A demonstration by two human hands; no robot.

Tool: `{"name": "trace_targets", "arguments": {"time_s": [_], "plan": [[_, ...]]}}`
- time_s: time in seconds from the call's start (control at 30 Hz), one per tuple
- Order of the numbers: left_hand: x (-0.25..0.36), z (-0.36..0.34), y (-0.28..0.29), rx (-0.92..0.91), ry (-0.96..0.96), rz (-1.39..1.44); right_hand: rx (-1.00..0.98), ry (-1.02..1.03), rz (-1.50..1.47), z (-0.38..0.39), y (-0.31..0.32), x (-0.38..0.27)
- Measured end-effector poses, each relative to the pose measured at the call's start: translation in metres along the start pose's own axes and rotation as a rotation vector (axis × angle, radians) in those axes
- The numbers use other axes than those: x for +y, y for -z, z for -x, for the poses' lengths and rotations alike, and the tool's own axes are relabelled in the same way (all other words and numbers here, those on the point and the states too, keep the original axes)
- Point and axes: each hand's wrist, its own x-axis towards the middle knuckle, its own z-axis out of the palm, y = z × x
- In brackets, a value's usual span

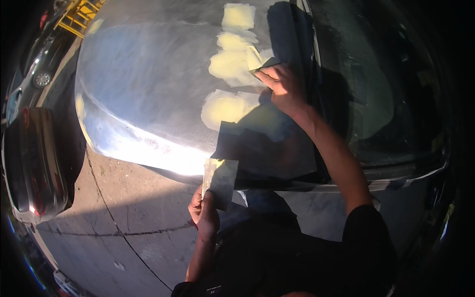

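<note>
Nearest to the camera is the black short-sleeved shirt [292,262] of the person, along the lower edge. A little beyond it, the left hand [204,210] grips a flat rectangular grey plate [222,185] by its lower part, the thumb lying over the face; a yellow smear is near its upper edge. If this thumb slackens, the plate could slip or tip, and its paste, if soft, could fall on the concrete ground [118,198].

Farther up, over the dark grey, smooth car panel [148,74], the right hand [282,86] pinches a thin, yellow-coated spreader [254,59] between thumb and fingers. The spreader is at the right side of the pale yellow filler patches [227,67], which stand in a row on the panel. I cannot tell how hard it presses. An uneven tilt could, in my judgement, leave ridges, and the shadow over the nearest patch could hide them. A low wrist could smear that patch.

To the right is the dark windscreen glass [376,94]; far left, a dark parked car [44,163] and a yellow metal frame [79,19].
</note>
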Motion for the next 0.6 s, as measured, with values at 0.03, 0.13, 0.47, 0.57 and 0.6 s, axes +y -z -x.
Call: {"name": "trace_targets", "arguments": {"time_s": [0.03, 0.13, 0.47, 0.57, 0.6], "plan": [[0.002, -0.001, -0.002, 0.000, 0.006, 0.008, 0.022, 0.003, -0.029, 0.006, -0.002, -0.002], [0.002, -0.002, -0.005, -0.024, 0.013, 0.045, -0.013, 0.015, 0.034, 0.026, 0.000, -0.011], [0.000, 0.001, 0.004, 0.000, -0.017, -0.027, 0.050, -0.030, 0.059, -0.033, 0.008, 0.031], [0.005, 0.003, 0.001, -0.016, -0.048, -0.035, 0.066, -0.084, 0.074, -0.057, -0.011, 0.043], [0.007, 0.004, 0.000, -0.017, -0.057, -0.033, 0.084, -0.090, 0.072, -0.061, -0.017, 0.046]]}}
